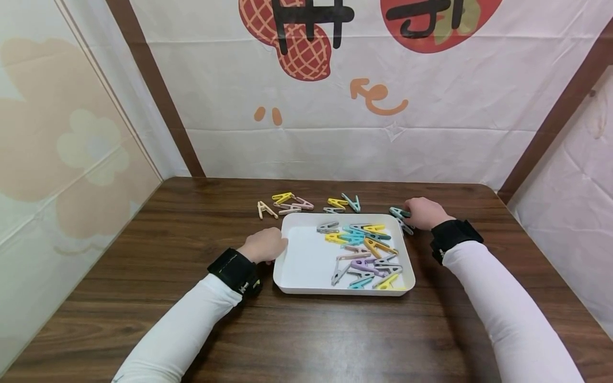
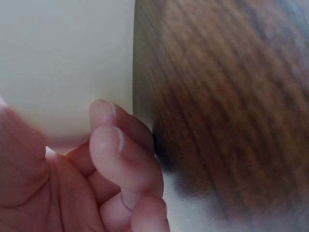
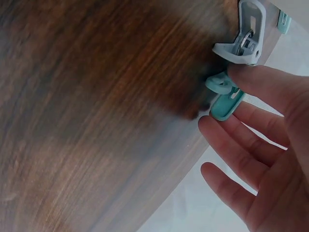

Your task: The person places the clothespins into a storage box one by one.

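A white tray (image 1: 304, 255) holds several clothespins in yellow, teal, grey, pink, purple and orange, mostly over its right half. At the tray's left edge, my left hand (image 1: 265, 245) holds the rim with curled fingers; the left wrist view shows the fingertips (image 2: 108, 145) against the white wall. Beyond the tray's upper right corner, my right hand (image 1: 425, 213) pinches a dark teal clothespin (image 3: 227, 104) between thumb and fingers, low over the table. A grey clothespin (image 3: 252, 29) lies right beside the thumb.
Behind the tray lie more clothespins: a cream one (image 1: 267, 209), a yellow one (image 1: 282, 198), pink ones (image 1: 301, 203), another yellow one (image 1: 337, 202) and a light teal one (image 1: 351, 203). A printed cloth (image 1: 335, 154) hangs at the back edge of the wooden table (image 1: 191, 234).
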A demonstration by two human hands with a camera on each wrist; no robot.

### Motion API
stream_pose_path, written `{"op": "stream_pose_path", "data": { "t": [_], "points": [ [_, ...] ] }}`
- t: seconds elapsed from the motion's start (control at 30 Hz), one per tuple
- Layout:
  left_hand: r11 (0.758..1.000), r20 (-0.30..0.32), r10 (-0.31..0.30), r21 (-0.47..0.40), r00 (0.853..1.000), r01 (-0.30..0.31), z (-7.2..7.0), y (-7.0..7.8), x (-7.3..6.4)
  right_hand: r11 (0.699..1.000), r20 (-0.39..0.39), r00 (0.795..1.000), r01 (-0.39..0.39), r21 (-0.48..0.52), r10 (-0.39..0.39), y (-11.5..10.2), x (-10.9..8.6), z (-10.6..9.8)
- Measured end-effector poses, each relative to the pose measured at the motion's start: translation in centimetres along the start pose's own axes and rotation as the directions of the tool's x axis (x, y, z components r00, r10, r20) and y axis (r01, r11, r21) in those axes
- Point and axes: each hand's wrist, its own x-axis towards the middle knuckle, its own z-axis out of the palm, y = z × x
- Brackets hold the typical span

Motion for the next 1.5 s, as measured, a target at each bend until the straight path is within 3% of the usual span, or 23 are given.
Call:
{"op": "stream_pose_path", "data": {
  "t": [0.43, 0.87, 1.13, 1.33, 1.5],
  "points": [
    [1.0, -0.003, 0.006, 0.006, 1.0, -0.006, 0.0, 0.1, 0.0, 1.0, -0.117, 0.993, -0.009, 0.014, 0.011, 0.1, -0.6, -0.9],
    [1.0, -0.009, 0.02, 0.003, 1.0, -0.02, 0.2, -0.1, 0.0, 0.996, -0.252, 0.964, 0.089, 0.008, -0.084, -1.8, -1.7, -2.9],
    [1.0, -0.009, 0.018, 0.004, 1.0, -0.018, 0.0, 0.0, -0.1, 0.974, -0.259, 0.94, 0.22, -0.045, -0.224, -5.0, -2.2, -3.1],
    [1.0, -0.008, 0.013, 0.004, 1.0, -0.013, 0.0, -0.1, -0.1, 0.925, -0.205, 0.903, 0.366, -0.097, -0.379, -8.7, -2.6, -2.6],
    [1.0, -0.008, 0.013, -0.001, 1.0, -0.013, 0.1, -0.2, 0.1, 0.873, -0.114, 0.868, 0.47, -0.128, -0.483, -11.6, -3.0, -1.8]
  ]
}}
